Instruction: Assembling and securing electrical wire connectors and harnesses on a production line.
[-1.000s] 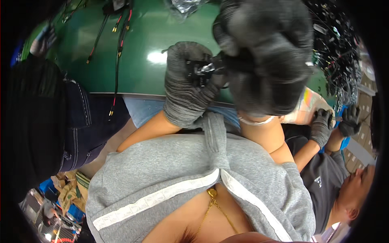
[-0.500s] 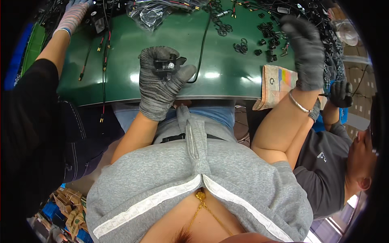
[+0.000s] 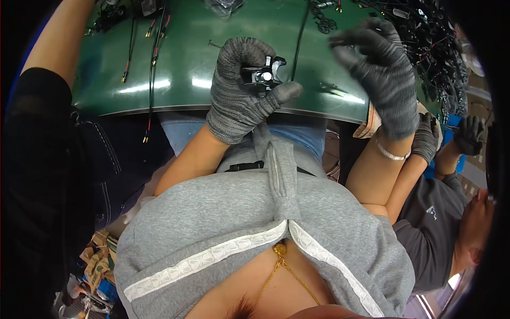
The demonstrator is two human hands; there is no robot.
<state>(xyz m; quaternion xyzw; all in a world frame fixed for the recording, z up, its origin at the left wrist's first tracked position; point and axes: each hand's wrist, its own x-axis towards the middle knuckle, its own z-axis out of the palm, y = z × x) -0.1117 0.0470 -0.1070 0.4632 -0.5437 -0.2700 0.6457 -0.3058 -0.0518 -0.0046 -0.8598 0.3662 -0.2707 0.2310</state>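
Drawn inward from the right side of the glossy green table point(image 3: 186, 56), the right hand in a grey knitted glove point(image 3: 385, 80) now stands nearer the left hand in a matching glove point(image 3: 236, 93), yet well apart from it. Left fingers curl around a small black-and-silver fitting with a curved metal mouth point(image 3: 265, 74); its bright curve shows more plainly than half a second earlier. This fitting is above the table's near edge, with the thumb extended toward the right. Right fingers are bent and narrowly gathered; blur prevents telling whether they hold anything. The shift suggests attention returning to the fitting, which the left hand alone supports. Thin black cables with red sections and gold tips point(image 3: 154, 58) hang over the near edge at left.
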